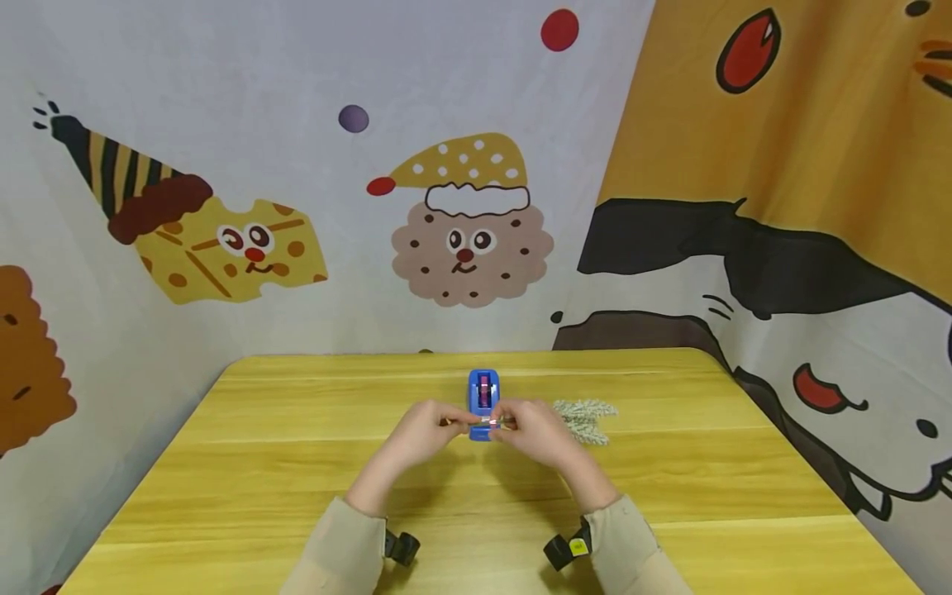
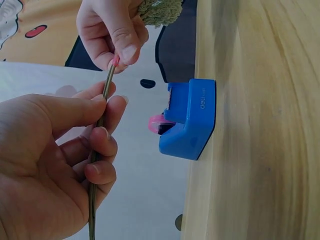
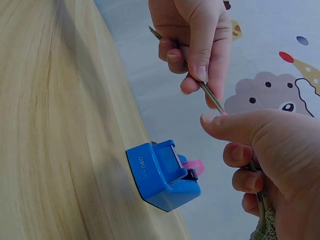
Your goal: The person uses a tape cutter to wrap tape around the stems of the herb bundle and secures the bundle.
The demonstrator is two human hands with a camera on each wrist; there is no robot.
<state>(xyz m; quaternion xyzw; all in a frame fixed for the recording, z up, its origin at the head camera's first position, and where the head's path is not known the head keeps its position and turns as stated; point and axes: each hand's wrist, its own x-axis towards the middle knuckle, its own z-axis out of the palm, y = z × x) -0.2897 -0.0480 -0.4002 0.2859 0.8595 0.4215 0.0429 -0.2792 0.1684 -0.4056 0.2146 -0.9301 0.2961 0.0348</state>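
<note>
My left hand (image 1: pixel 422 431) grips a thin bundle of brownish-green stems (image 2: pixel 92 192), thumb and fingers curled along it. Further up the same bundle, my right hand (image 1: pixel 539 430) pinches it between thumb and fingers. A bit of pink tape (image 2: pixel 116 60) shows on the stems right at the right thumb. Pale green dried flower heads (image 1: pixel 587 413) stick out past the right hand, on its outer side. Beyond the hands stands a blue tape dispenser (image 3: pixel 162 177) with a pink tape roll (image 3: pixel 195 166) in it; in the head view the hands overlap its near end.
The dispenser stands on a yellow wood-grain table (image 1: pixel 260 463), whose far edge meets a hanging cloth (image 1: pixel 297 322) printed with cartoon figures. Each wrist carries a small black camera, the left one (image 1: pixel 402 547) and the right one (image 1: pixel 565 549), below a beige sleeve.
</note>
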